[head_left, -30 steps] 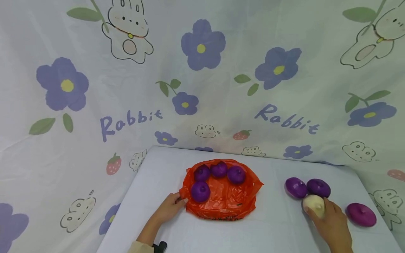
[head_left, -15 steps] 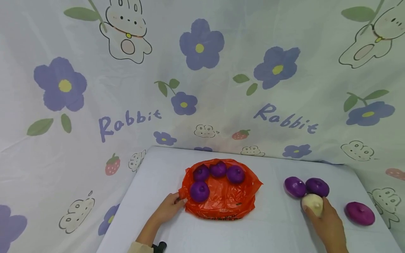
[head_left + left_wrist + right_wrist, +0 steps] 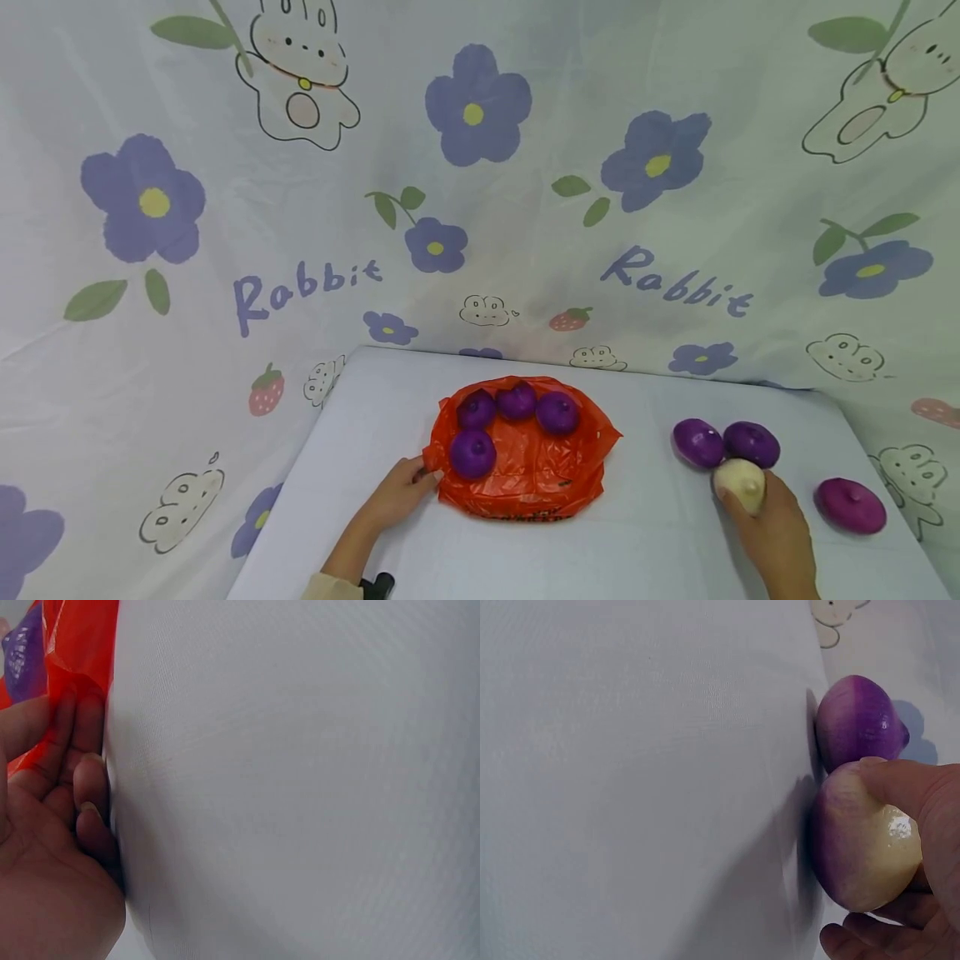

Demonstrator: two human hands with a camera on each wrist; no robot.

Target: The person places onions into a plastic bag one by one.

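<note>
On the left, a red plastic bag lies spread on the table with several purple onions on it. My left hand pinches the bag's left edge; in the left wrist view the thumb is over the red plastic and fingers show beneath it. My right hand grips a pale onion between thumb and fingers. The right wrist view shows this onion cream on one side and purple on the other, low over the table or resting on it; I cannot tell which.
Just behind the pale onion sit two purple onions, one to the left and one to the right. A flatter magenta onion lies right of my right hand. A patterned rabbit cloth hangs behind the white table.
My right hand has shifted slightly left, its fingers closer around the pale onion. The left hand keeps its hold on the bag's edge. The whole head view has drifted a little.
</note>
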